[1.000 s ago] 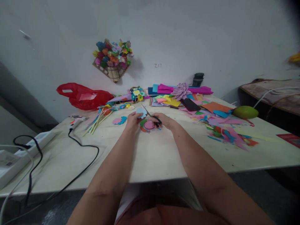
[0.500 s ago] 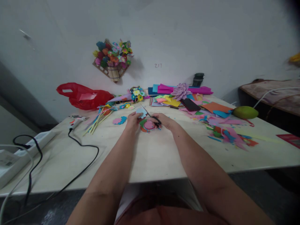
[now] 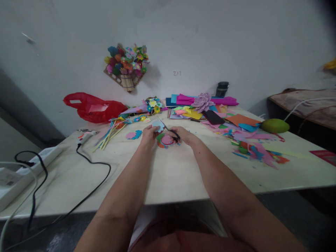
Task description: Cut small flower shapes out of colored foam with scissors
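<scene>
My left hand [image 3: 147, 135] pinches a small light-blue paper shape [image 3: 158, 125] just above the table. My right hand [image 3: 184, 135] is closed on black-handled scissors [image 3: 169, 130], whose blades point up and left into the blue shape. Under both hands lies a little pile of cut pieces, with a pink disc [image 3: 167, 140] on red and green scraps. Both forearms reach out from the near table edge.
The pale table [image 3: 170, 175] carries coloured sticks [image 3: 109, 134], a glue gun [image 3: 85, 134] with a black cable [image 3: 89, 162], a red plastic bag [image 3: 94, 110], stacked coloured sheets [image 3: 194, 108], paper scraps [image 3: 252, 148] and a green fruit [image 3: 275, 125]. A power strip [image 3: 28, 168] sits at left.
The light-blue shape has turned slightly in my left hand's fingers. Otherwise the hands and scissors stay in place.
</scene>
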`<state>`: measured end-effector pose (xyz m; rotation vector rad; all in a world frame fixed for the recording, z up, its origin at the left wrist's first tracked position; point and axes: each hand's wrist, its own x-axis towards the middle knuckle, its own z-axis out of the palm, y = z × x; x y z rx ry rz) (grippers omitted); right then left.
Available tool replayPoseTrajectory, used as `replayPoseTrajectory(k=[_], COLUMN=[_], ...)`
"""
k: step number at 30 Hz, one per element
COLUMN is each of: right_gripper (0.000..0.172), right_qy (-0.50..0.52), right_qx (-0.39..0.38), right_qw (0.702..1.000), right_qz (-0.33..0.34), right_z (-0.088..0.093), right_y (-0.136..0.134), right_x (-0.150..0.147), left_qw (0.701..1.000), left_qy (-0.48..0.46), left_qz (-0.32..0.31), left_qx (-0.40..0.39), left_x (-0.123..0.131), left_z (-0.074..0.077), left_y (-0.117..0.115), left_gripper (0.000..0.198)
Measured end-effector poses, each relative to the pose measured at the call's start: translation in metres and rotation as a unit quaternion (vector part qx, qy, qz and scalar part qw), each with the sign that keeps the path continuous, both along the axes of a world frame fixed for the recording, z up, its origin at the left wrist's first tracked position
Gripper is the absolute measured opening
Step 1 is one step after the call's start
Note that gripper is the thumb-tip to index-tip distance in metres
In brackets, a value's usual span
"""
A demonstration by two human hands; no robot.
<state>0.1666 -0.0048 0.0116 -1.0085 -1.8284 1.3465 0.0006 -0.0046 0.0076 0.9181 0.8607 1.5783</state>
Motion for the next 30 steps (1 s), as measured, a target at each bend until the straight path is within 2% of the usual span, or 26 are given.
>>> replayPoseTrajectory(k=[30], right_gripper=[0.021], right_qy=[-0.037], right_qx=[0.023], right_qw=[0.999], right_qz=[0.017], right_z=[0.001], right_y=[0.001], right_x=[0.004], left_qw=[0.998], left_qy=[0.03], left_qz=[-0.058], left_qx=[-0.009], left_x=[-0.014], left_z=[0.003], left_y=[-0.002], left_gripper=[0.019])
